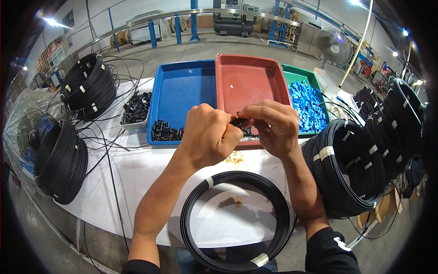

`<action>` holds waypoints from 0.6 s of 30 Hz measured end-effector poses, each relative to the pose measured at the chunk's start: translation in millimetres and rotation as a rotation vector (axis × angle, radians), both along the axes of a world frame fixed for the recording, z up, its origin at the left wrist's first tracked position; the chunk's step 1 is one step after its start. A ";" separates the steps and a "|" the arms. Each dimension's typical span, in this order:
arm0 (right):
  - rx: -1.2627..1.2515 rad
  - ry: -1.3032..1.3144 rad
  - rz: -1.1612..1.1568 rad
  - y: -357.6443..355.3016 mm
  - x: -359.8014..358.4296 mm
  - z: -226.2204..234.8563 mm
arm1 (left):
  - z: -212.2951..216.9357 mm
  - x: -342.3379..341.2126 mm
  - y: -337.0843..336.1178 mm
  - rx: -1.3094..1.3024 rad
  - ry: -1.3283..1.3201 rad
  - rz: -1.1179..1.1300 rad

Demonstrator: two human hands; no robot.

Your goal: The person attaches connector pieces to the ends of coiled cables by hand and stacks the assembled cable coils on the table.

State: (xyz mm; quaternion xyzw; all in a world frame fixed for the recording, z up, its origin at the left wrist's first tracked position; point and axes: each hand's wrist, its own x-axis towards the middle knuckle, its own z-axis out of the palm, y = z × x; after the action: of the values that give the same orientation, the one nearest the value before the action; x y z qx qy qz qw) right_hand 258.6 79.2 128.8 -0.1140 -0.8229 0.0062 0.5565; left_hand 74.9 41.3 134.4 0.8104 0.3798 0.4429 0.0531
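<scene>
Above the front edge of the red tray (251, 80), my two hands meet. My left hand (207, 134) is closed in a fist, its thumb pressing a small black part (237, 122) against the index finger. From the other side my right hand (273, 128) pinches at the same part with thumb and index finger; its exact shape is mostly hidden by my fingers. Between my forearms lies a coil of black cable (186, 223), bound with white tape and overhanging the table's near edge.
A blue tray (187, 96) holds black sleeve-like pieces (166, 132); a green tray (292, 71) holds blue connectors (306, 105). Black parts (137, 108) fill a small container at left. Cable coils stand left (61, 164) and right (346, 169), with loose strands across the table (150, 173).
</scene>
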 end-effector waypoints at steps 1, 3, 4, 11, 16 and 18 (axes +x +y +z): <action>-0.152 -0.046 0.012 -1.3 4.9 0.0 | -2.9 1.2 -1.4 0.057 0.023 0.042; -0.295 -0.038 0.069 -7.7 4.7 3.4 | -4.6 3.3 -5.6 0.112 0.049 0.082; -0.433 -0.032 0.115 -13.5 7.4 8.3 | -1.9 5.9 -8.6 0.205 0.131 0.125; -0.733 -0.134 0.127 -14.8 14.7 17.4 | -9.7 7.9 -6.3 0.416 0.348 0.224; -0.922 -0.148 0.049 -12.9 7.5 14.6 | -6.4 10.9 -10.4 0.415 0.379 0.281; -0.935 -0.162 0.057 -9.0 10.3 12.5 | -4.5 8.2 -8.1 0.375 0.383 0.268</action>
State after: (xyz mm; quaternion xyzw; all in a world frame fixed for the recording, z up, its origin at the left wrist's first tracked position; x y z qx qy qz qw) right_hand 268.9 70.2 141.3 -0.3297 -0.7753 0.3824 0.3794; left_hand 83.1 33.2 129.9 0.8176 0.3981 0.3473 -0.2289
